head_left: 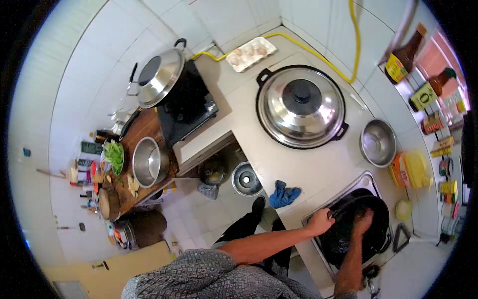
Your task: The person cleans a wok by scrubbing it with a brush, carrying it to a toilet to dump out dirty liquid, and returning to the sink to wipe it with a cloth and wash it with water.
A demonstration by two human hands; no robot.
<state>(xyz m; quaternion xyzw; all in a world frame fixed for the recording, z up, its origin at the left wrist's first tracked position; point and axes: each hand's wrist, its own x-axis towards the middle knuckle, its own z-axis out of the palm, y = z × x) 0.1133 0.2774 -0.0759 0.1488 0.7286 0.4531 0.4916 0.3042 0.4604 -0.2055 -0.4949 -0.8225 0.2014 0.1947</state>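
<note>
1. The hands are both at the black wok point(340, 242): the left hand point(320, 223) is closed on its edge, while the right hand point(363, 222) reaches inside, blurred, so I cannot tell whether its fingers hold anything.
2. The wok sits in the metal sink point(367, 178), tilted or level I cannot tell, and covers most of the basin.
3. A crumpled blue cloth point(285, 195) lies near the sink, at the edge of the white table point(271, 162).
4. Farther along the table stands a wide pan covered by a shiny domed lid point(281, 119).
5. A steel bowl point(378, 143) stands between this pan and the wall, near the sink.
6. An egg tray point(251, 54) holding some eggs lies by the back wall.
</note>
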